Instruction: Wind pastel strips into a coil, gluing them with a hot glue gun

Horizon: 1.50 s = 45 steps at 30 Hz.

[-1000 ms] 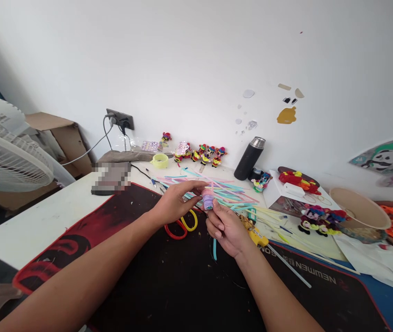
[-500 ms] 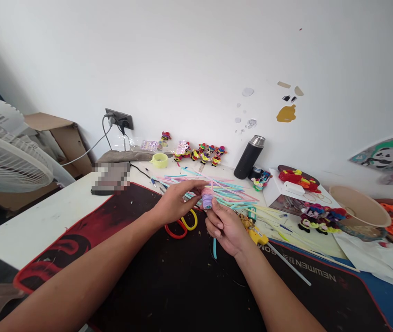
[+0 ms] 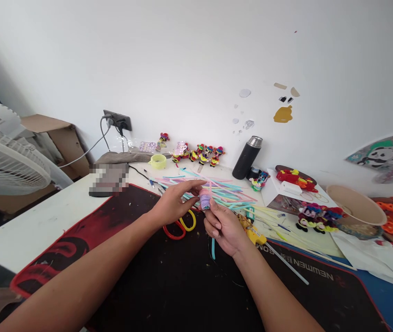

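Between my two hands is a small coil of wound pipe cleaner [image 3: 205, 199], pink at the top and purple below, with a pink end sticking up. My right hand [image 3: 224, 227] grips it from the right with thumb and fingers. My left hand [image 3: 177, 200] is closed around its left side, thumb and forefinger at the coil. A short blue pipe cleaner piece [image 3: 213, 249] hangs below my right hand. Under my left wrist lie scissors [image 3: 188, 221] with red and yellow handles. Loose pastel pipe cleaners [image 3: 231, 190] are spread behind the hands.
A black mat [image 3: 169, 286] covers the table front. A yellow glue gun [image 3: 256, 236] with a glue stick lies right of my hands. Further back stand a black thermos [image 3: 247, 158], several small dolls [image 3: 203, 154], a tape roll [image 3: 158, 161] and a beige bowl [image 3: 355, 205]. A fan [image 3: 6, 152] is at left.
The whole view has shifted slightly to the left. Both hands stay at the coil, which is tilted a little differently; its hold is unchanged.
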Tool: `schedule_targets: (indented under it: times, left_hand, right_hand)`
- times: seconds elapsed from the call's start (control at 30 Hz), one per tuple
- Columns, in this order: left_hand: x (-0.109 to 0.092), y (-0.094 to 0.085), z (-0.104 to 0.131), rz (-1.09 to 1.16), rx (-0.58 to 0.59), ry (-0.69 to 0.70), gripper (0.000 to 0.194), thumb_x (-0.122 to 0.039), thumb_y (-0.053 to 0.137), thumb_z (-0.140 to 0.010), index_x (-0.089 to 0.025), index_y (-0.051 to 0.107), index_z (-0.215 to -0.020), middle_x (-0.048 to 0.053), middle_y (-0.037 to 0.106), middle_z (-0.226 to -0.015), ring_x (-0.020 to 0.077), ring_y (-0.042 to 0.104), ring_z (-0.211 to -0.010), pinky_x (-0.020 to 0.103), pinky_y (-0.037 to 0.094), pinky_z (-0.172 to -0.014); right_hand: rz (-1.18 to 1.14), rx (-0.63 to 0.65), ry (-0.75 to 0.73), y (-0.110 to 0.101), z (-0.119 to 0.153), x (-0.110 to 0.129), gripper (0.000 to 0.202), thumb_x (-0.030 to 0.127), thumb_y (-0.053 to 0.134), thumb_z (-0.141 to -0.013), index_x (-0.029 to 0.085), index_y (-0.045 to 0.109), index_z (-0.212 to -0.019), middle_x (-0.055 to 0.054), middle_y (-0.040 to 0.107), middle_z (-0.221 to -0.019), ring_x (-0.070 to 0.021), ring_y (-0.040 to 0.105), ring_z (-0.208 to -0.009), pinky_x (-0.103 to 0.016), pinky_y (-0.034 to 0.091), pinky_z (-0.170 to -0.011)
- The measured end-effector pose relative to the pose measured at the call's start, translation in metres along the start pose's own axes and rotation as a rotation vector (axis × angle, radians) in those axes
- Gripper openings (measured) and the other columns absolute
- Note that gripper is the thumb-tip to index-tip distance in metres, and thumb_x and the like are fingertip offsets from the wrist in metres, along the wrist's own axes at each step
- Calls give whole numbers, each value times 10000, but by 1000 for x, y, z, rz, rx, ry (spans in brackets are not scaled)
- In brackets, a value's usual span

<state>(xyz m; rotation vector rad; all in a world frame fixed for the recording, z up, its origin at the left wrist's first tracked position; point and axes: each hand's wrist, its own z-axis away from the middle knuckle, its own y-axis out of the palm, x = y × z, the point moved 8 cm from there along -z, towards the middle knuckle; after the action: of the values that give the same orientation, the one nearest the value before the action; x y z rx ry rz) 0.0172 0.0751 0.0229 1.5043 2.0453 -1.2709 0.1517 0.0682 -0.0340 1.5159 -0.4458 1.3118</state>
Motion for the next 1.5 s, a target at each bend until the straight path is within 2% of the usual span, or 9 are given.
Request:
schedule_targets:
  times: [0.13,0.23,0.33,0.5,0.8,0.93,1.13,1.3,1.5]
  left_hand:
    - [10,3,-1,74,24,-67,496,-193,565,-959,-226,546,-1453,93,722,-1278,202,707,-1110,382,571,-1002]
    - [17,0,-3,133,-16,-149,385,-318,576,-1003,-206,622,-1368,109,738,-1204,219,709,-1086,384,580,-960]
    - [19,3,-3,174,50,-204,419,-413,655,-970,-212,651,-1338,111,733,-1172,229,705,-1037,379,591,-898]
    - [7,12,-1,123,169,-122,652,-424,822,-834,-261,595,-1424,127,634,-1368,235,665,-1042,376,592,-871]
    - [0,13,-3,-48,207,-27,451,-349,739,-901,-234,649,-1327,105,686,-1200,236,667,-1014,380,571,-880]
    - [-3,12,-3,-43,192,-17,396,-320,724,-900,-213,663,-1276,112,700,-1209,234,668,-1033,370,563,-903]
    - [4,6,-3,79,115,-101,476,-329,756,-870,-217,639,-1318,112,704,-1289,246,665,-1116,401,550,-973]
    - [9,11,-2,192,128,-144,461,-316,769,-865,-203,648,-1296,116,718,-1268,254,673,-1133,426,548,-991]
    - [11,11,-1,255,134,-170,488,-324,774,-871,-224,637,-1328,106,721,-1282,253,681,-1161,409,547,-1012]
  right_hand:
    - [138,-111,-47,-12,-3,1,575,628,799,-804,214,436,-641,101,338,-456,-67,350,-362,-234,172,-393]
    - [255,-189,-86,-19,-5,4,564,657,776,-809,216,466,-644,88,367,-459,-81,385,-358,-242,188,-386]
    - [343,-224,-123,-22,-5,8,537,679,742,-826,212,528,-670,85,371,-459,-85,392,-356,-248,216,-389]
    - [454,-220,-143,-25,-6,6,486,676,707,-851,211,625,-734,84,397,-438,-92,397,-352,-245,242,-395]
    - [546,-192,-182,-22,-9,4,473,664,715,-845,213,626,-734,74,463,-430,-96,403,-322,-249,248,-371]
    - [480,-164,-142,-19,-8,2,479,676,719,-835,217,602,-762,91,436,-432,-93,408,-326,-233,261,-365]
    - [246,-149,-83,-15,-6,3,489,667,736,-819,207,579,-766,81,469,-491,-80,407,-360,-209,226,-353]
    - [232,-133,-88,-15,-6,3,437,607,774,-805,200,622,-844,91,470,-487,-79,408,-362,-203,230,-352]
    - [171,-134,-73,-15,-6,3,484,645,763,-808,204,569,-766,82,473,-501,-73,407,-362,-204,209,-344]
